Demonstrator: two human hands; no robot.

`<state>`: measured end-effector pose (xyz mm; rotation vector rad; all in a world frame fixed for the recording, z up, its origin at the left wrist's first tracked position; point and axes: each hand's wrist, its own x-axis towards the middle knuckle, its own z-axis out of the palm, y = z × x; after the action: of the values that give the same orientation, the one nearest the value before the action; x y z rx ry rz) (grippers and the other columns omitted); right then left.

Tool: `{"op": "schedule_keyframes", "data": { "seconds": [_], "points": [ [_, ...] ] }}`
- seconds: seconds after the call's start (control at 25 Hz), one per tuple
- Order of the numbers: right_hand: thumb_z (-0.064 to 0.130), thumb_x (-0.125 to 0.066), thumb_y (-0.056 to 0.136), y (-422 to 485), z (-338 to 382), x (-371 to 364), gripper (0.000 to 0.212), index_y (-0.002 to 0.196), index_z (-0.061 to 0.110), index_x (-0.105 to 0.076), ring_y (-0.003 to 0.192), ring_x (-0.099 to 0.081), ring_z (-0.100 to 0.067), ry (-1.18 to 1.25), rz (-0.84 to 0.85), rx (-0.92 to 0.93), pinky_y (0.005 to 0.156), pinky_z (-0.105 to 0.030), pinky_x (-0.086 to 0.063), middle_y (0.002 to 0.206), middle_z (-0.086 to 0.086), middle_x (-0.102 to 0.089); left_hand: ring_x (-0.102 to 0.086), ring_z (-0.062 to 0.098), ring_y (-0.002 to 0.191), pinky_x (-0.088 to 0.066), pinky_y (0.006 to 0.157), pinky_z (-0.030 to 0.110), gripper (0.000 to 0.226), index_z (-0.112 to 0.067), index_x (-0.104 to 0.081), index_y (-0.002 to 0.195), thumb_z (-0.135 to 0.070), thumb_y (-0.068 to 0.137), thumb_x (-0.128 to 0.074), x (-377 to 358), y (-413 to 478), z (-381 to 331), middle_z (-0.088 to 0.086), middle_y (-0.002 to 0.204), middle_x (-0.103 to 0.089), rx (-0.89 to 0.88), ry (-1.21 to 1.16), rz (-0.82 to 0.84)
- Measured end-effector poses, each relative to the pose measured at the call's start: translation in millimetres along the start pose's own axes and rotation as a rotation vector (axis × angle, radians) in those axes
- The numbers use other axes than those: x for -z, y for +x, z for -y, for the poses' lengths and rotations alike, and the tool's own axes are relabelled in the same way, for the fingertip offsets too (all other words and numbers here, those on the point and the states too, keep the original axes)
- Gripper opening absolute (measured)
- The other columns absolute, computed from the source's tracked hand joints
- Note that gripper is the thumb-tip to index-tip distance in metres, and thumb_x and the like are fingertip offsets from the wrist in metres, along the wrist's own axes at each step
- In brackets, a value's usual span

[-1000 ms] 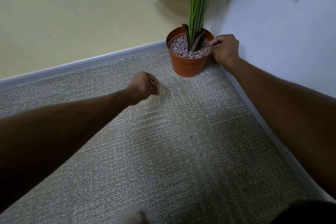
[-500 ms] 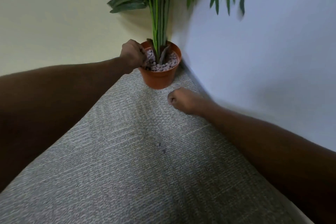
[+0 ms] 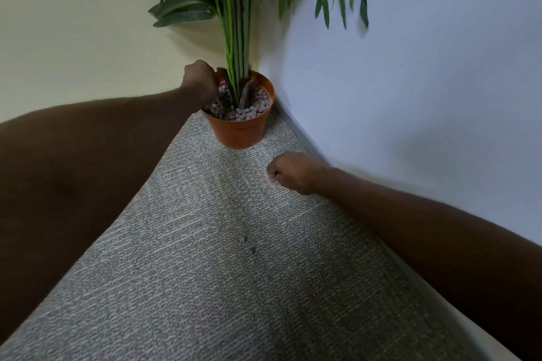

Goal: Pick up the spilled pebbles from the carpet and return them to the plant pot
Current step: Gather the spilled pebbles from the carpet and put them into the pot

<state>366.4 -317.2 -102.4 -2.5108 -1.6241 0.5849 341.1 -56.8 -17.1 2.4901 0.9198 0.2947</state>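
- At the left of the frame, the left hand (image 3: 201,82) is seen at the upper-centre, curled over the left rim of the terracotta-coloured plant pot (image 3: 240,129); its fingers are folded inward above the pot's fill, but whether a pebble is pinched between them cannot be told.
- The step in hand is judged to be the release of a pebble into the pot. It would be done well if the fingers were opened low over the fill, clear of the stems, so that nothing bounces back out over the rim.
- In the centre, the pebbles (image 3: 252,108) are seen heaped nearly to the rim: small, rounded, pale pinkish-grey, matte. The pot is smooth, tapered and round, and is set on the carpet in the corner where two walls meet.
- Straight green stems (image 3: 234,47) rise from the fill, with long narrow leaves spread at the top of the frame.
- The carpet (image 3: 205,287) is a low-pile weave, flecked grey and beige; two small dark specks (image 3: 247,244) lie at lower centre, too small to be identified.
- At the centre-right, the right hand (image 3: 293,173) is held closed in a loose fist on the carpet near the pot; whether anything is enclosed cannot be told.
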Motion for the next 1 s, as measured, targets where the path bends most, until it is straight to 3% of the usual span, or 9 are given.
{"op": "schedule_keyframes", "data": {
  "seconds": [0.12, 0.36, 0.56, 0.72, 0.88, 1.0],
  "points": [
    [0.006, -0.054, 0.087, -2, -1, 1, 0.022, 0.091, 0.016, -0.072, 0.092, -0.068, -0.020, 0.036, -0.013, -0.044, 0.083, -0.037, -0.057, 0.094, 0.002, -0.074, -0.071, 0.028, 0.096, -0.056, 0.079, 0.037, 0.023, 0.001, -0.074, 0.105, -0.013, 0.090, -0.064, 5, -8, 3, 0.016, 0.102, -0.074, -0.023, -0.019, -0.047],
    [0.007, -0.054, 0.090, 0, 16, -6, 0.022, 0.093, 0.016, -0.073, 0.091, -0.069, -0.021, 0.070, 0.009, -0.027, 0.085, -0.040, -0.058, 0.097, 0.000, -0.075, -0.064, 0.032, 0.103, -0.052, 0.082, 0.035, 0.027, -0.005, -0.070, 0.110, -0.008, 0.085, -0.061, 11, -39, 28, 0.017, 0.114, -0.069, -0.210, -0.001, -0.125],
    [0.005, -0.058, 0.090, -2, 34, -15, 0.020, 0.094, 0.011, -0.076, 0.090, -0.070, -0.020, 0.143, 0.011, 0.058, 0.084, -0.037, -0.057, 0.096, -0.003, -0.077, -0.052, 0.017, 0.092, -0.040, 0.074, 0.027, 0.021, -0.012, -0.058, 0.112, -0.015, 0.091, -0.060, 0, -106, 57, 0.002, 0.106, -0.052, -0.288, -0.056, -0.126],
    [0.008, -0.058, 0.088, -1, 48, -29, 0.015, 0.085, 0.012, -0.072, 0.080, -0.068, -0.019, 0.111, 0.053, 0.121, 0.076, -0.036, -0.056, 0.085, -0.001, -0.074, -0.051, 0.015, 0.091, -0.037, 0.073, 0.025, 0.020, -0.016, -0.056, 0.112, -0.019, 0.092, -0.061, -21, -172, 93, -0.001, 0.106, -0.050, -0.288, 0.011, 0.059],
    [0.019, -0.069, 0.086, -4, 58, -53, 0.005, 0.089, 0.014, -0.069, 0.070, -0.059, -0.007, 0.125, 0.162, 0.196, 0.068, -0.030, -0.049, 0.084, 0.002, -0.070, -0.056, 0.021, 0.096, -0.049, 0.080, 0.035, 0.026, -0.015, -0.056, 0.116, -0.023, 0.092, -0.063, -42, -225, 120, 0.003, 0.114, -0.054, -0.221, 0.063, 0.312],
    [0.036, -0.078, 0.085, -10, 60, -73, 0.032, 0.109, 0.019, -0.064, 0.078, -0.049, 0.002, 0.060, 0.253, 0.272, 0.075, -0.031, -0.046, 0.104, 0.004, -0.060, -0.059, 0.023, 0.096, -0.051, 0.083, 0.035, 0.030, -0.015, -0.057, 0.116, -0.029, 0.091, -0.066, -50, -259, 130, 0.004, 0.112, -0.054, -0.213, 0.093, 0.433]
  ]
}}
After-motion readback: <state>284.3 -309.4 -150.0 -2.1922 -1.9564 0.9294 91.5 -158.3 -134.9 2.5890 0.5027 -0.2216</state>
